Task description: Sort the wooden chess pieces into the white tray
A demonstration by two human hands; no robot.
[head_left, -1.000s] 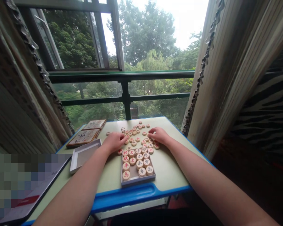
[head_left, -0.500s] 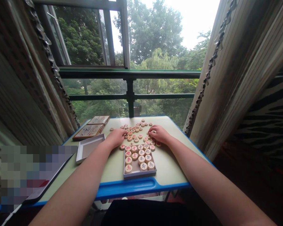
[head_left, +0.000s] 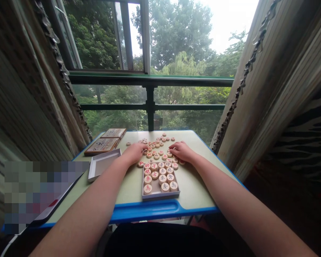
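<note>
Several round wooden chess pieces (head_left: 157,145) with red and black characters lie scattered on a pale green table (head_left: 192,185). A shallow grey box (head_left: 160,192) near the front edge holds more of them in rows. My left hand (head_left: 133,153) rests palm down at the left side of the loose pile, its fingers curled over pieces. My right hand (head_left: 180,151) lies at the pile's right side, fingers bent onto the pieces. Whether either hand grips a piece is hidden.
An empty grey box lid (head_left: 103,164) lies to the left. Behind it sits a folded wooden board (head_left: 105,142). A blue rim (head_left: 149,211) edges the table's front. A window railing (head_left: 149,80) runs behind, with curtains on both sides.
Both hands have stayed on the pile, shifting pieces slightly. The camera has tilted and moved, so the table sits a little higher in view.
</note>
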